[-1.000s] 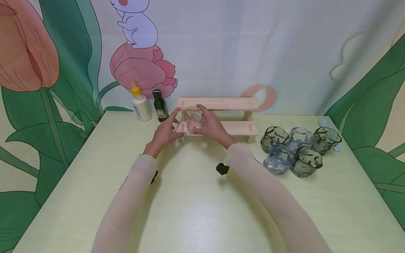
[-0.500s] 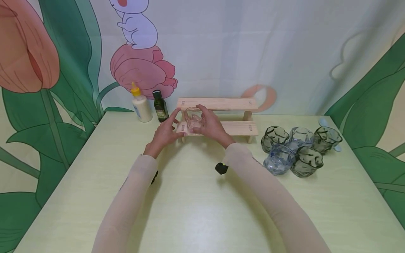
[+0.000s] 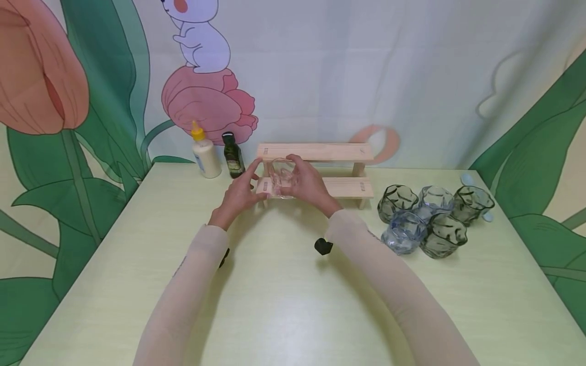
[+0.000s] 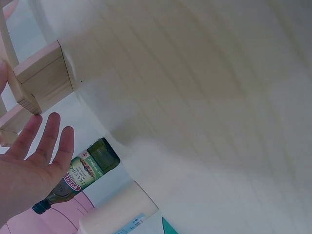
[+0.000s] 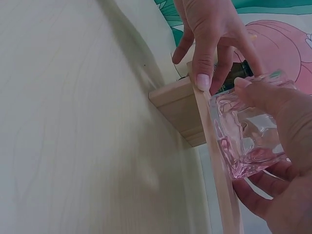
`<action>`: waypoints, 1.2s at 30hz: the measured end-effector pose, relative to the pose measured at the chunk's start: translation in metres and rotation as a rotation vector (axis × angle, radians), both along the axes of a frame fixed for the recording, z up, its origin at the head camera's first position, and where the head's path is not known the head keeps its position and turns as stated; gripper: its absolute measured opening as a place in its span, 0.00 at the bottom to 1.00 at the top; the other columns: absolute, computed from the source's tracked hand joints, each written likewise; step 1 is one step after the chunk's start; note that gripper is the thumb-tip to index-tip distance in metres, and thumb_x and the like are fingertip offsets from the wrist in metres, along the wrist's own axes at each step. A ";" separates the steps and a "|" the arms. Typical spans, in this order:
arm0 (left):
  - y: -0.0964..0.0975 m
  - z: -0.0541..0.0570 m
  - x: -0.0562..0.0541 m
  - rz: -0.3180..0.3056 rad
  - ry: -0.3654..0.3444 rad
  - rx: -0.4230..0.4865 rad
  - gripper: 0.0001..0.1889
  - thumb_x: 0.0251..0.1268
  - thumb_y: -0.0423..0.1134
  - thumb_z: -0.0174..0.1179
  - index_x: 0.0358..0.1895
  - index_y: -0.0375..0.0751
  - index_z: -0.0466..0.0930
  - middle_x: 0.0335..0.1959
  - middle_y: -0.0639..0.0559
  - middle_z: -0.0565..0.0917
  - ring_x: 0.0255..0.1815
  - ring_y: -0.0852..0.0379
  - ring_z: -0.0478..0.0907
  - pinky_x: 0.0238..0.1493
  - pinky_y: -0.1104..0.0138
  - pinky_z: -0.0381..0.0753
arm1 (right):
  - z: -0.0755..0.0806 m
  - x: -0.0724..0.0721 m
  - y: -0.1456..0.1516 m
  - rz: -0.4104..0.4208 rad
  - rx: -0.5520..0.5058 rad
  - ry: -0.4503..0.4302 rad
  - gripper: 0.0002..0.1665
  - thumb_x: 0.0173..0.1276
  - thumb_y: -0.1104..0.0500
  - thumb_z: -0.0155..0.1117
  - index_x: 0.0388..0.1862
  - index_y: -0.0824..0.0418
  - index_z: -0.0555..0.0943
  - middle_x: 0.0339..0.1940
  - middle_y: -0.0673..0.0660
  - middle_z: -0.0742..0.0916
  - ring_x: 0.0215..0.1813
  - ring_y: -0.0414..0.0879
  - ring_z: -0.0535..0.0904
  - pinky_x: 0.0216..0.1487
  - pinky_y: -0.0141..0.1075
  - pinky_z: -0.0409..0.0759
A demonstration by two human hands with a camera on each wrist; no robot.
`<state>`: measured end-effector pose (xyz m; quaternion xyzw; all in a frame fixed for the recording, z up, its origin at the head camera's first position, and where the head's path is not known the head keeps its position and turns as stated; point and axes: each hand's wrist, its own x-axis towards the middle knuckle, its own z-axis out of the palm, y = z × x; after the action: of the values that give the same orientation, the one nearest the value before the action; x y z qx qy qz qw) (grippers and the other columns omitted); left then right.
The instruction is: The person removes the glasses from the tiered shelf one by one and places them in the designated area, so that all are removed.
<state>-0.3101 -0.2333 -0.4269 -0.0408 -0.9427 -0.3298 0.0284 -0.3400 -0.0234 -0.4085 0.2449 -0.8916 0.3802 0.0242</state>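
Observation:
A clear, pink-tinted faceted glass [image 3: 280,177] is at the left end of the lower board of a two-tier wooden stand [image 3: 343,187]. My right hand [image 3: 312,187] holds this glass [image 5: 251,134], thumb on its upper side and fingers curled below in the right wrist view. From the left, my left hand [image 3: 238,195] reaches to the end of the stand with thumb and index finger spread wide. Its thumb rests at the board's edge in the right wrist view. In the left wrist view, its other fingers [image 4: 48,139] extend loosely, one tip at the board's corner.
Left of the stand are a dark green oil bottle [image 3: 233,155] and a cream bottle with a yellow nozzle [image 3: 207,155]. Grey and blue faceted glasses [image 3: 443,236] cluster on the right side of the table [image 3: 270,305]. A printed curtain [image 3: 311,76] hangs behind.
The view has shifted very slightly. Both hands stay nearly where they were, the right one still holding the pink glass on the lower board.

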 end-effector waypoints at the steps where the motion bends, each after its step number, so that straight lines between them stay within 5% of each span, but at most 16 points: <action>1: 0.000 0.000 0.000 0.000 0.001 -0.003 0.53 0.59 0.43 0.72 0.80 0.68 0.44 0.62 0.40 0.76 0.57 0.38 0.77 0.52 0.44 0.79 | 0.000 0.000 0.001 0.000 0.002 0.001 0.52 0.54 0.52 0.81 0.74 0.51 0.64 0.51 0.60 0.81 0.49 0.52 0.77 0.47 0.47 0.77; 28: 0.002 -0.001 0.001 0.008 0.005 -0.013 0.53 0.58 0.44 0.73 0.80 0.67 0.44 0.63 0.40 0.77 0.58 0.37 0.77 0.51 0.45 0.77 | 0.003 0.005 0.028 -0.032 -0.008 -0.009 0.52 0.50 0.48 0.83 0.72 0.48 0.67 0.50 0.58 0.83 0.46 0.53 0.80 0.47 0.48 0.78; 36: 0.002 -0.001 0.000 0.004 0.016 -0.020 0.53 0.58 0.44 0.73 0.80 0.66 0.44 0.63 0.40 0.77 0.57 0.38 0.77 0.50 0.45 0.77 | 0.016 0.014 0.048 -0.037 0.007 0.011 0.52 0.51 0.47 0.82 0.73 0.48 0.66 0.49 0.59 0.83 0.31 0.51 0.76 0.35 0.41 0.73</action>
<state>-0.3099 -0.2317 -0.4277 -0.0418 -0.9458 -0.3200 0.0361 -0.3260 0.0248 -0.3926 0.2304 -0.8972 0.3752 0.0352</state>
